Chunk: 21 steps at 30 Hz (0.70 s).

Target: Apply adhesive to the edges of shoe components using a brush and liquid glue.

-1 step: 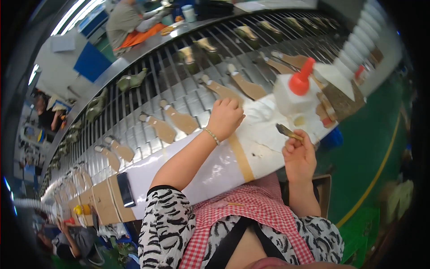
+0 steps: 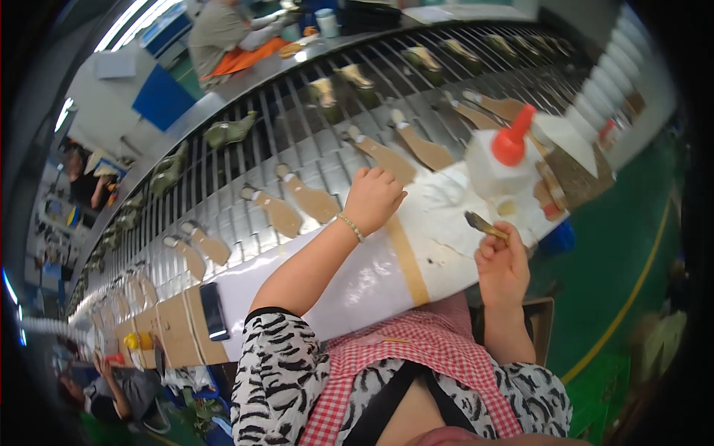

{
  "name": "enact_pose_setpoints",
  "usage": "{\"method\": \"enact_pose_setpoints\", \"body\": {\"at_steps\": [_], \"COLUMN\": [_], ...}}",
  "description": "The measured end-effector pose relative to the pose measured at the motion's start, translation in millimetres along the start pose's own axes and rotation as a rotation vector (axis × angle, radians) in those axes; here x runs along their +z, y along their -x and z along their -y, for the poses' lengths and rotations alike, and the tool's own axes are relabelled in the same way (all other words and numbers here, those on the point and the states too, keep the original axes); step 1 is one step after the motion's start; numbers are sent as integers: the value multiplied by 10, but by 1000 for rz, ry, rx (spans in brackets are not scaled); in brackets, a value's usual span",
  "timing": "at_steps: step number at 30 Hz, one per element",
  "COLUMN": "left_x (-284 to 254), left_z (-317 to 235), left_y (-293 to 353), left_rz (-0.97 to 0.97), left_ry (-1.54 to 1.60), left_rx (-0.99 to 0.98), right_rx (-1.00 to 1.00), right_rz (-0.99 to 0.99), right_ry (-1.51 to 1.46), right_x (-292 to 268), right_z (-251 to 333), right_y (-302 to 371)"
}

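Note:
My right hand (image 2: 503, 269) pinches a short brush (image 2: 487, 225) with a dark bristle tip, held over the right part of the white-covered board (image 2: 446, 260). My left hand (image 2: 374, 198), with a beaded bracelet at its wrist, is curled closed above the board's far edge. Its fingertips are hidden, so anything in them cannot be made out. Just beyond it lies a tan shoe insole (image 2: 385, 157) with a pale narrow end, on the metal slats. Beyond the brush stands a white bottle (image 2: 494, 167) with a red spout.
A slatted conveyor (image 2: 268, 134) runs across the far side, carrying more tan insoles (image 2: 309, 199) and olive shoe uppers (image 2: 230, 131). A phone (image 2: 213, 311) lies on the board's left part. A white ribbed hose (image 2: 606, 89) hangs at right. Another person (image 2: 223, 41) sits across the conveyor.
The surroundings appear slightly farther right and lower in the picture. My right hand and the brush shift with them. Against the insoles, my left hand is a little farther left and nearer.

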<state>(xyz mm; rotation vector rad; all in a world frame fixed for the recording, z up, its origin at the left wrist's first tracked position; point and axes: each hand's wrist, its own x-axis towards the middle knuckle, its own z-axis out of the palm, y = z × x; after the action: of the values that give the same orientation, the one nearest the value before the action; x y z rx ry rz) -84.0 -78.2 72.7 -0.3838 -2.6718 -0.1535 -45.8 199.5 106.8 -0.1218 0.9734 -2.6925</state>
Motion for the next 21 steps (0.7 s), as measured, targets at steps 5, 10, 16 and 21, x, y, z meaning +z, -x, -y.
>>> {"method": "enact_pose_setpoints", "body": {"at_steps": [5,10,16,21], "left_x": [-526,-521,-361,-12], "left_z": [1009,2251,3656,4720], "left_y": [508,921,770,743], "left_rz": [380,61,164,207], "left_ry": [-41,12,-251,-499], "left_rx": [-376,-533,-623,-691], "right_rx": [68,183,257,352], "right_rz": [42,59,-13,11], "right_ry": [163,280,385,474], "right_x": [152,317,454,583], "right_z": [-319,-607,-973,-1212], "right_y": [-65,-254,-503,-750]}}
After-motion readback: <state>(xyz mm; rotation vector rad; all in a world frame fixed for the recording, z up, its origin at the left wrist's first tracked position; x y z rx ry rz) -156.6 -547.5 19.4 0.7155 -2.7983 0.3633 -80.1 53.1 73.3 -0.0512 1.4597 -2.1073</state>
